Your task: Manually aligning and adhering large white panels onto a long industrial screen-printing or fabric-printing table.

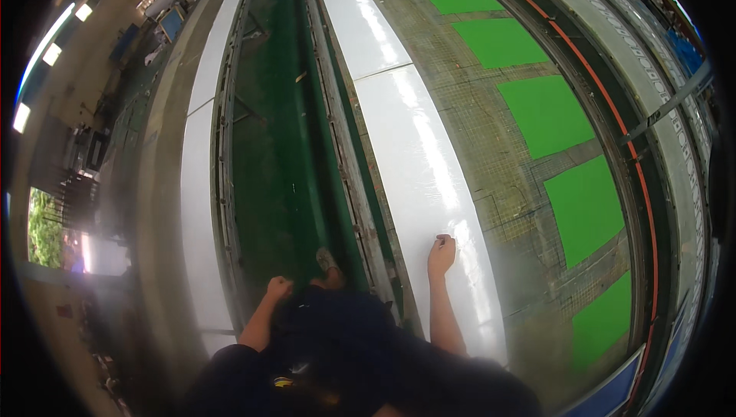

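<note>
My right hand (441,250) is closed over the long glossy white strip (391,133) on my right; whether it holds the small dark spot at its fingers or touches the strip is unclear. My left hand (279,287) is closed at my left side, beside the green aisle floor (272,149), and what it holds, if anything, is hidden. My shoe (328,262) shows on the aisle between my hands. Square green sheets (583,206) lie in a row on a worn grey bed right of the white strip.
Another long white strip (203,149) runs left of the aisle. Metal rails (345,172) edge both sides of the aisle. An orange line (590,72) and a metal post (667,110) are at the right. At far left are equipment (96,149) and a bright opening (44,225).
</note>
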`<state>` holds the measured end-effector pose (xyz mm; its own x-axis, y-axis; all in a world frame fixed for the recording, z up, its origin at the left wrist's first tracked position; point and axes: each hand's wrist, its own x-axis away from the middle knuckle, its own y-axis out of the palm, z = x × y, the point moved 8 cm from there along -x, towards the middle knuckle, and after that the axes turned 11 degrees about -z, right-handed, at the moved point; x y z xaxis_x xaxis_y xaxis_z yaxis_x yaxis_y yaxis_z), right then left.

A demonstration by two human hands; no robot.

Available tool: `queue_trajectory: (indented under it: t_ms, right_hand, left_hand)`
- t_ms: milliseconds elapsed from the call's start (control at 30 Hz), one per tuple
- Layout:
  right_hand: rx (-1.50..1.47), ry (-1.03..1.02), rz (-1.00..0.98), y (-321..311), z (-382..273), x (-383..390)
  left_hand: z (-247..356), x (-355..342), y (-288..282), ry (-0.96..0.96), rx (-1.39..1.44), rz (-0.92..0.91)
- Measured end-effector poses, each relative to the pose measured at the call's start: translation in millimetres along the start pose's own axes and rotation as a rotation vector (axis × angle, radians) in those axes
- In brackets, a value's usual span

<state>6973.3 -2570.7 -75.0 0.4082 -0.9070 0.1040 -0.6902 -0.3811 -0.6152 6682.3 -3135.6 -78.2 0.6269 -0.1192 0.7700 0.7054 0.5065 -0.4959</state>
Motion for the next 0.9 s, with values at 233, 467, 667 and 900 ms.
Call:
queue_trajectory:
  t_ms: [233,467,667,900]
  right_hand:
    - [0.151,-0.296,-0.115,-10,3,12]
    - [0.149,-0.275,-0.128,-9,12,11]
    - [0.144,-0.295,-0.148,-13,7,11]
    - [0.186,-0.284,-0.155,-10,10,10]
  left_hand:
    - [71,30,43,0.117,-0.267,-0.078]
    - [154,69,130,0.309,-0.421,-0.134]
    - [129,77,155,0.249,-0.33,-0.33]
    - [46,55,124,0.058,-0.219,-0.229]
